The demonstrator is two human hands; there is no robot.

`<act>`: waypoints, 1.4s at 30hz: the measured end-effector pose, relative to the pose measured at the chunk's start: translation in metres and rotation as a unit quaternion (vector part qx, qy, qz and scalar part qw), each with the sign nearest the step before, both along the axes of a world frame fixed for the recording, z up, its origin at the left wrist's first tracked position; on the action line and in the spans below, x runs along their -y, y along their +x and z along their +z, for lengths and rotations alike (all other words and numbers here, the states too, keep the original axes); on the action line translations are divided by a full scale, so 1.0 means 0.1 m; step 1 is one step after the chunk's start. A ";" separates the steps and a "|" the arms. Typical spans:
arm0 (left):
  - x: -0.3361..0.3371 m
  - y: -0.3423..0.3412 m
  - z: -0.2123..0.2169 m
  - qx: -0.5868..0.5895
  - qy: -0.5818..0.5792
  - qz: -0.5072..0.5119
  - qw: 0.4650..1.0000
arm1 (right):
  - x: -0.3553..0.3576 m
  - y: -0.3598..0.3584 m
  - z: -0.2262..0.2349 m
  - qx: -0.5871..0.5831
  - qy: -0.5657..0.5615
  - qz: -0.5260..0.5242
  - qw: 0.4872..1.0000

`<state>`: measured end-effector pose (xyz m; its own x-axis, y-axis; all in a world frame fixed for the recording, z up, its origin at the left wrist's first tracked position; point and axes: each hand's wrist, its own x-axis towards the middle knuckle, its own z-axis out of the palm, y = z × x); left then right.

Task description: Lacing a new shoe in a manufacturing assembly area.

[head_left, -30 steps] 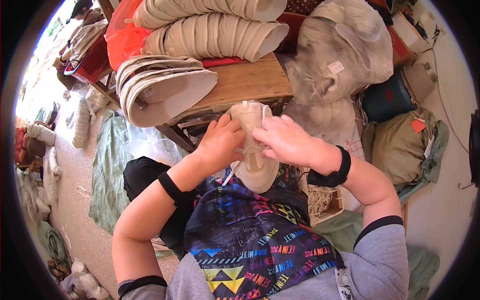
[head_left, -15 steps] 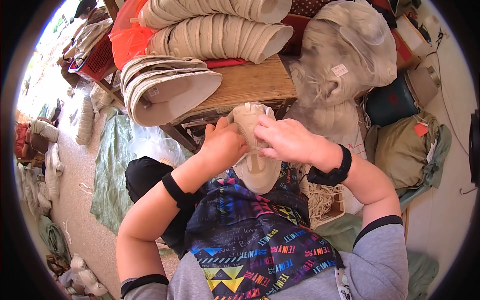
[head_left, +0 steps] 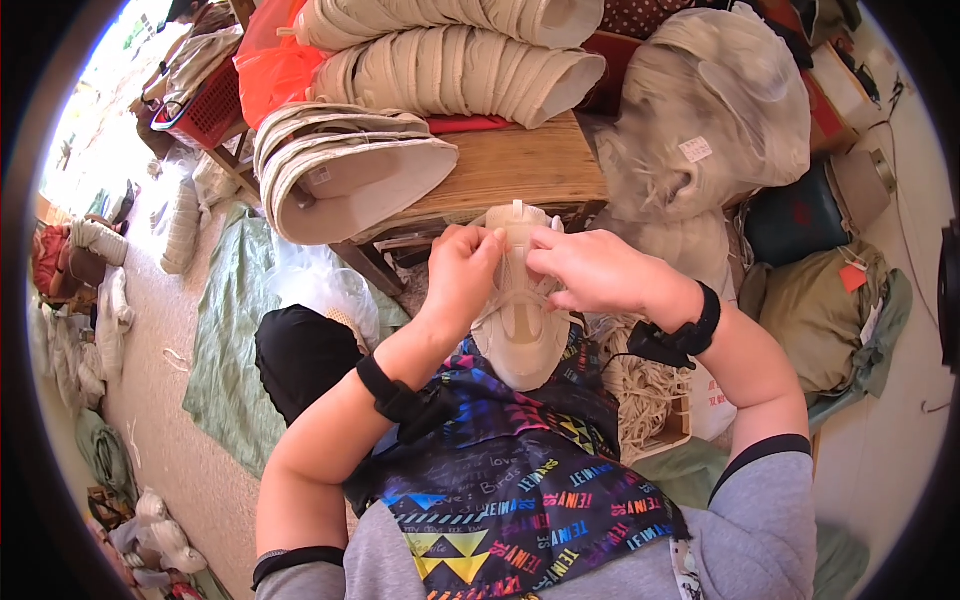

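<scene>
A beige shoe upper [head_left: 525, 350] lies over my lap, its rounded toe toward me and its tongue pointing away. A thin pale lace [head_left: 520, 298] crosses its front between my hands. On the left edge of the opening, my left hand [head_left: 462, 278] has thumb and forefinger pinched together high beside the tongue. My right hand [head_left: 600, 272] bends over the right edge, fingers curled in against the upper. Whether either set of fingertips also grips a lace end is too small to tell. A patterned dark apron [head_left: 520, 480] lies under the work.
Ahead stands a wooden bench [head_left: 545, 165] bearing nested stacks of beige uppers [head_left: 450, 80]. Filled clear plastic bags [head_left: 710, 110] sit right of it. Close to my right is a box of pale laces [head_left: 650, 400]. A green sheet [head_left: 235, 330] covers floor at left.
My left hand has moved up and away along the upper's edge, from the crossed lace toward the tongue's top. My right hand stays near the right edge. The view has shifted slightly.
</scene>
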<state>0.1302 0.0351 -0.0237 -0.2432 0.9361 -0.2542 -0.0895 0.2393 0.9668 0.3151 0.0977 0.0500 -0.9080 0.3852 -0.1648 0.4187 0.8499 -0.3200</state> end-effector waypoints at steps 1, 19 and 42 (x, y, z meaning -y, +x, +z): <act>0.06 0.01 0.05 -0.131 0.090 -0.017 0.987 | -0.02 0.01 0.01 0.011 -0.015 0.003 1.000; 0.18 0.04 0.10 -0.489 0.288 -0.209 0.796 | 0.22 0.22 -0.37 -0.182 -0.046 -0.107 0.976; -0.20 0.03 0.12 -0.428 0.206 -0.323 0.819 | 0.23 0.23 -0.37 -0.177 -0.009 -0.108 0.978</act>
